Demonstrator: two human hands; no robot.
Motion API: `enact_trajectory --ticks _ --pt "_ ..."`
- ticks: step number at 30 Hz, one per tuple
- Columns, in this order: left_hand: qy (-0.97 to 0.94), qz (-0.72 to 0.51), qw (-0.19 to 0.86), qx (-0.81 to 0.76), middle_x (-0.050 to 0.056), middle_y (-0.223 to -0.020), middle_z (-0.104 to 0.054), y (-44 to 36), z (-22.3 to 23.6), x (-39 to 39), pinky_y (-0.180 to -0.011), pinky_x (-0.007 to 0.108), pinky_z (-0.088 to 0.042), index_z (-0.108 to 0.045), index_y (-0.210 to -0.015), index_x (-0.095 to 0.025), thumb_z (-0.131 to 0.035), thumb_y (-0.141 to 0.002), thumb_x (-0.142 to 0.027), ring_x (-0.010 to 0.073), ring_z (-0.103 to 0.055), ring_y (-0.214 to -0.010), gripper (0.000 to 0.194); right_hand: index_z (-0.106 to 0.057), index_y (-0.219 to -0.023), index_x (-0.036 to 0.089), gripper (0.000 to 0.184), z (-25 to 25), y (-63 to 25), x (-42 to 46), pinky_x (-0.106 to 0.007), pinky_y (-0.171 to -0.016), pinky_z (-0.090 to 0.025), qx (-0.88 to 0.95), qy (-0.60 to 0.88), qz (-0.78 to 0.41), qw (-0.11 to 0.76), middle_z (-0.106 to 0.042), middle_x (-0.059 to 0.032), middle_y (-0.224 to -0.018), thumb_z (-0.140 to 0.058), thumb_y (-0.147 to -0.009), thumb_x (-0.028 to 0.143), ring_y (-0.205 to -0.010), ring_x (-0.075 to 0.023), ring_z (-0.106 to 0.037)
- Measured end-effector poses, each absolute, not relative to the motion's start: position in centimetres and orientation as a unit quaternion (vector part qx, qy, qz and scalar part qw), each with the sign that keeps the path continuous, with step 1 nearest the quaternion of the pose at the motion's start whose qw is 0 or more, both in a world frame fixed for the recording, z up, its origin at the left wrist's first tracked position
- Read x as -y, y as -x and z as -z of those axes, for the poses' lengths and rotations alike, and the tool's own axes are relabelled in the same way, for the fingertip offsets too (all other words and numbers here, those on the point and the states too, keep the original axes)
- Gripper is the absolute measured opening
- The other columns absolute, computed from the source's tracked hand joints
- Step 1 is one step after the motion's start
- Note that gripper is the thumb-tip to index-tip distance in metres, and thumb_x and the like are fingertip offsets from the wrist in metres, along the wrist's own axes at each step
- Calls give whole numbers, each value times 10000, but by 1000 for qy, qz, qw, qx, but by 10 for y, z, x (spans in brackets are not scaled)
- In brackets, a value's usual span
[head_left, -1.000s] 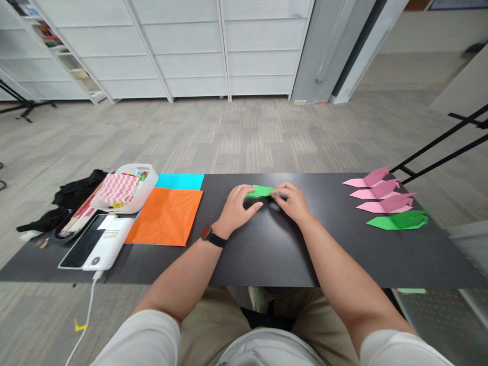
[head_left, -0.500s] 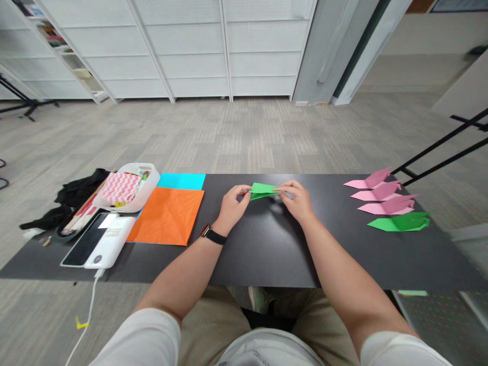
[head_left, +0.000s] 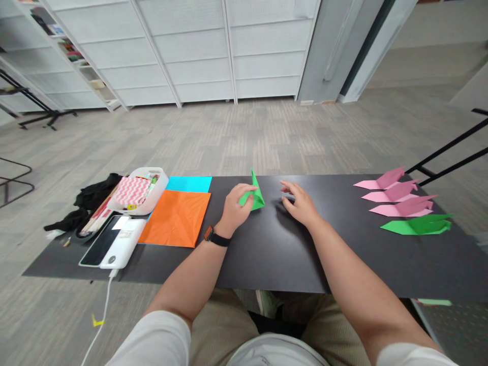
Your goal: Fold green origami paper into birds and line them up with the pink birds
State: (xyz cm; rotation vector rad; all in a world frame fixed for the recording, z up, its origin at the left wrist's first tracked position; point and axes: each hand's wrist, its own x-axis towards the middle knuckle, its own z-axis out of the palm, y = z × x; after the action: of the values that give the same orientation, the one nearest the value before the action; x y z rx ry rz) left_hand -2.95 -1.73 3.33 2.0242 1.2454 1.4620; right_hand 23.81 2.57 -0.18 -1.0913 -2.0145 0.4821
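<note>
Between the thumb and fingers of my left hand [head_left: 237, 207] is a folded piece of green paper [head_left: 257, 200], one point of it standing upward. My right hand [head_left: 301, 204] is apart from the paper, held over the table to its right with fingers spread and nothing in them. At the right end of the table several folded paper figures lie in a row: pink ones [head_left: 402, 207] and a green one [head_left: 417, 225] nearest me. Part of the held paper is hidden behind my left fingers.
Left of my hands lie orange paper [head_left: 175, 218] and blue paper [head_left: 190, 183]. Farther left are a white basket [head_left: 154, 195] with a pink zigzag-patterned item, a phone [head_left: 99, 241], a white power bank [head_left: 124, 244] with a cable, and black cloth [head_left: 95, 193]. The dark table [head_left: 267, 254] has a near edge by my lap.
My right hand has let go of the green paper and moved off to the right. The paper has turned in my left hand, its point now upward. The view has shifted slightly left.
</note>
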Motion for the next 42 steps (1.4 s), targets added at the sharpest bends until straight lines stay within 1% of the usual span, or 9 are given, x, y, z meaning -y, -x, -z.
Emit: enact_trajectory --ticks 4,9,13,20,24,28,32,35,42 --pt "-800 -410 213 -383 89 -1385 -697 21 -24 19 -1195 450 -485 -500 -1537 -255 -557 -988 -129 222 -652 -1309 566 -376 -1641 338 776 6 -235 -25 -520 -1056 -581 802 409 -208 382 -644 -107 -1287 -607 -914 193 -1121 -266 -679" --pt "-813 -315 167 -460 105 -1321 -676 18 -4 14 -1181 483 -494 -661 -1335 -224 -615 -1009 -207 268 -623 -1293 330 -353 -1666 369 814 7 -236 -25 -513 -1076 -574 812 400 -197 377 -602 -107 -1332 -607 -916 176 -1118 -259 -678" --pt "-838 -263 152 -454 90 -1351 -687 19 -1 13 -1198 479 -466 -661 -1402 -242 -605 -1036 -246 260 -622 -1274 370 -408 -1645 386 776 5 -238 -26 -507 -1105 -555 815 409 -177 369 -589 -100 -1337 -553 -928 127 -1154 -258 -661" --pt "-834 -217 125 -491 77 -1144 -709 21 -5 13 -1093 470 -510 -768 -1306 -280 -572 -1049 -250 252 -643 -1098 324 -549 -1561 370 731 2 -241 -28 -504 -1106 -541 823 392 -132 390 -583 -100 -1286 -562 -891 77 -1217 -271 -624" --pt "-833 -213 120 -497 89 -1188 -697 22 -5 12 -1098 472 -516 -791 -1251 -254 -632 -1007 -230 261 -636 -1129 292 -783 -1240 340 446 1 -243 -28 -554 -1114 -511 845 380 -98 363 -613 -101 -1327 -634 -885 116 -1287 -308 -588" --pt "-832 -228 122 -491 92 -1317 -700 23 -4 11 -1170 494 -479 -769 -1271 -241 -622 -974 -166 263 -633 -1225 340 -814 -1032 311 228 -5 -247 -25 -607 -1154 -439 869 376 -90 310 -714 -71 -1283 -677 -904 182 -1297 -328 -598" --pt "-839 -229 132 -476 88 -1348 -716 22 -3 11 -1191 507 -465 -790 -1226 -242 -600 -954 -131 267 -639 -1260 351 -791 -1114 339 374 -8 -250 -22 -659 -1225 -325 886 374 -119 246 -763 -22 -1266 -645 -855 113 -1323 -321 -602" --pt "-838 -222 130 -481 66 -1435 -691 22 -4 13 -1200 541 -441 -818 -1171 -267 -643 -933 -158 290 -622 -1292 315 -801 -1106 344 473 -8 -251 -23 -647 -1221 -329 885 385 -131 226 -777 -17 -1233 -602 -800 43 -1262 -305 -636" --pt "-845 -215 147 -468 33 -1383 -736 21 -8 14 -1280 608 -322 -809 -1147 -302 -672 -889 -145 285 -608 -1316 331 -818 -1037 327 373 -11 -252 -23 -564 -1149 -391 886 384 -139 221 -795 -32 -1126 -610 -842 87 -1125 -282 -682"
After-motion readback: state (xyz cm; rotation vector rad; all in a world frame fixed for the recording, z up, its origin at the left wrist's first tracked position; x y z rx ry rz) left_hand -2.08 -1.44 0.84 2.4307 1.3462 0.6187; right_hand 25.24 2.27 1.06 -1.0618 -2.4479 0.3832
